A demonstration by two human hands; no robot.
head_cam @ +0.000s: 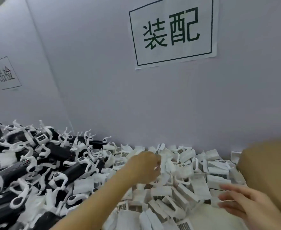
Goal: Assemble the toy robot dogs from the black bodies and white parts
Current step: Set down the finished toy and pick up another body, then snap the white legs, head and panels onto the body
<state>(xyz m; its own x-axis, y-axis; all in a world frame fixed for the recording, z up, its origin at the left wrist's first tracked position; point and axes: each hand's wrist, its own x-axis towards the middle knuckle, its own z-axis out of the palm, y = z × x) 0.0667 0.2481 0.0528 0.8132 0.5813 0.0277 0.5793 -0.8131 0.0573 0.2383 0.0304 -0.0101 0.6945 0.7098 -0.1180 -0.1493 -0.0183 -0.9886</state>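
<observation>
Part selection: a white part (163, 170) is pinched by the left hand (144, 166) fingers; right hand (246, 205), beside the cardboard box (269, 171), is spread wide; a black body (60, 151) is needed next.

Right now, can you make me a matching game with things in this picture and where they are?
Things:
1. heap of black-and-white toy dogs
2. pile of loose white plastic parts
3. brown cardboard box
4. big white paper sign with green characters

Places:
A. on the wall
B. far right
C. left side
D. middle, under the left hand

Pairs: 1-C, 2-D, 3-B, 4-A
</observation>
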